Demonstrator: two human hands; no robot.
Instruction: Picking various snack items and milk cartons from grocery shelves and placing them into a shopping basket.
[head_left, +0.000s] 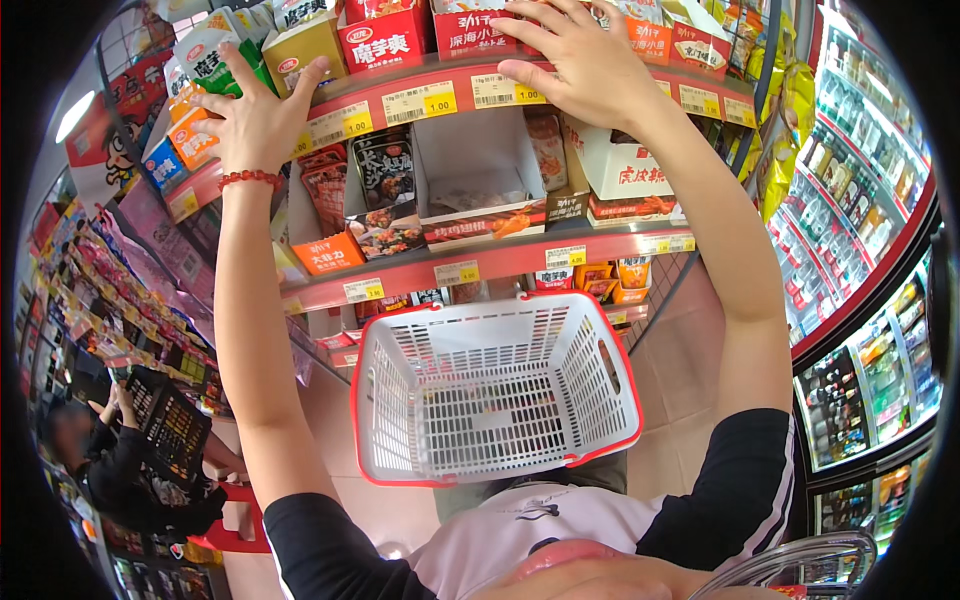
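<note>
My left hand (259, 120), with a red bead bracelet (250, 178) at the wrist, is spread over the left of the top shelf. It is nearest a green snack carton (225, 56) and a gold-brown carton (300, 60); contact cannot be told. My right hand (581, 64) reaches over the same shelf, fingers apart, near a dark red snack carton (469, 34). Its fingertips lie near the picture's top edge, and nothing is seen in its grasp. Below both arms, a white slotted shopping basket (435, 420) with a red rim sits before my body.
Red shelf edges bearing price tags (420, 101) cross in front. The second shelf holds an open white display carton (480, 150) and an orange snack carton (328, 255). Drinks coolers (855, 172) stand on the right. At left, another person (127, 465) is near a dark crate (169, 427).
</note>
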